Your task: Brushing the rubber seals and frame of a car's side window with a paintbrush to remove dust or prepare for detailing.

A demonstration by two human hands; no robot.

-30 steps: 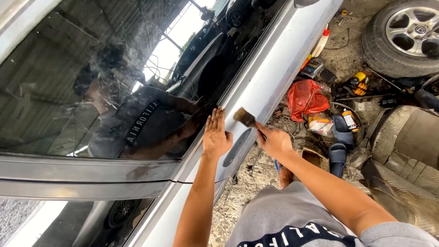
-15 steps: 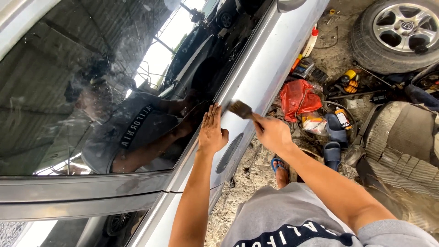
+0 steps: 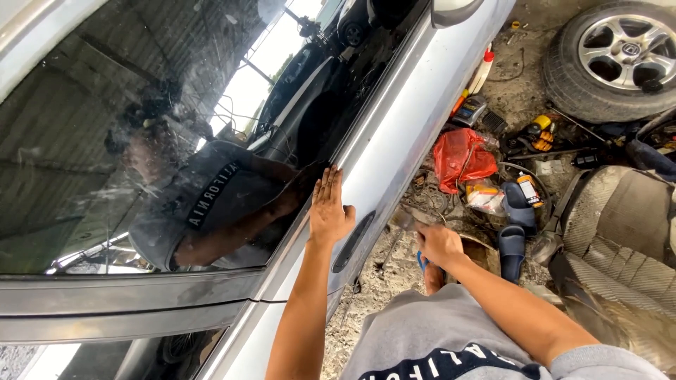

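Two hands: left (image 3: 329,211) flat on door (image 3: 401,134) edge, right (image 3: 438,244) clear.

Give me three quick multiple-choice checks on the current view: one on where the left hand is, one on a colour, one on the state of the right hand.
1. Where is the left hand?
A. Flat on the silver car door, at the lower edge of the window
B. On the wheel
C. Inside the red bag

2. What colour is the crumpled plastic bag on the ground?
A. Green
B. Red
C. White

3. What state is the right hand in?
A. Open and flat on the glass
B. Resting on the seat
C. Closed around a tool, away from the door

Answers:
1 A: the palm and spread fingers lie against the door panel just above the dark handle recess.
2 B: the bag beside the blue sandals is bright red.
3 C: the fingers are curled around a blurred tool, held low over the gravel.
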